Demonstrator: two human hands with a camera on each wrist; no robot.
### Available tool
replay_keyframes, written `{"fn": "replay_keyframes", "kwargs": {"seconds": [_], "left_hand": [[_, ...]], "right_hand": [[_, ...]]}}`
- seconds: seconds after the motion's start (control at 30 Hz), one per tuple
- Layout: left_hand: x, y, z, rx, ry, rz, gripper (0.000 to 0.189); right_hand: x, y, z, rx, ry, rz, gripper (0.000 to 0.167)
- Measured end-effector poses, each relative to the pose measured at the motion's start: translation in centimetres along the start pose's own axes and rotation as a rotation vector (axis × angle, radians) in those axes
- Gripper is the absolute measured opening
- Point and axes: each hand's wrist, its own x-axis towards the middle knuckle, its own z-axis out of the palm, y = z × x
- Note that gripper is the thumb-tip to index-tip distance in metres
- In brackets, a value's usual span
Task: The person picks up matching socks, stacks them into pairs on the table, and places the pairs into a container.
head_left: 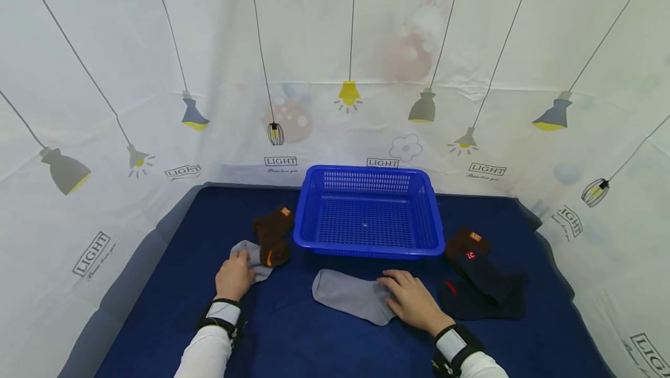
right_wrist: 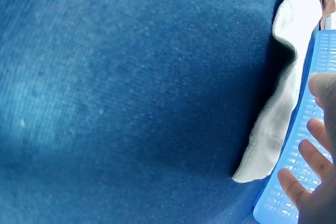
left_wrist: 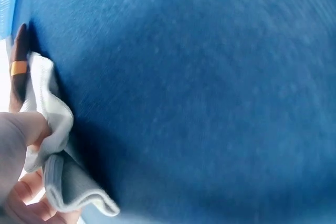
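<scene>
A grey sock [left_wrist: 56, 114] is pinched between the thumb and fingers of my left hand [head_left: 234, 276], its fabric bunched in the left wrist view. A brown sock [head_left: 273, 234] with an orange band lies across part of that grey sock. In front of the basket, another grey sock [head_left: 352, 295] lies flat on the blue cloth. My right hand [head_left: 413, 299] is over its right end, fingers spread and loosely extended. From the right wrist, those fingers [right_wrist: 315, 158] appear apart, with nothing between them.
A blue plastic basket [head_left: 369, 251] with perforated walls stands at the back centre. Right of it lie a brown sock [head_left: 460, 241] and dark socks [head_left: 484, 299] with red marks, partly overlapping. A white printed curtain [head_left: 324, 46] encloses the blue-covered table [head_left: 293, 343].
</scene>
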Motion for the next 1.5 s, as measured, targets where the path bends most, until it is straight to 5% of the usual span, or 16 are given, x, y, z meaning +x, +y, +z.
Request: {"fn": "replay_keyframes", "kwargs": {"seconds": [0.33, 0.6, 0.87, 1.23, 1.5], "left_hand": [[-1.0, -0.5, -3.7, 0.024, 0.08, 0.004, 0.024], [-2.4, 1.1, -5.2, 0.039, 0.223, 0.168, 0.024], [-3.7, 4.3, -3.1, 0.039, 0.282, 0.362, 0.027], [-4.8, 9.4, -0.3, -0.012, 0.279, 0.466, 0.025], [-5.3, 13.0, 1.4, -0.025, 0.214, 0.52, 0.022]], "right_hand": [[0.2, 0.0, 0.0, 0.025, 0.004, 0.004, 0.043], [0.3, -0.2, -0.3, 0.03, -0.063, 0.04, 0.042], [0.3, -0.2, -0.4, 0.031, -0.069, 0.042, 0.043], [0.1, -0.3, 0.0, 0.034, -0.045, 0.045, 0.042], [0.3, -0.7, 0.2, 0.034, -0.029, 0.062, 0.041]]}}
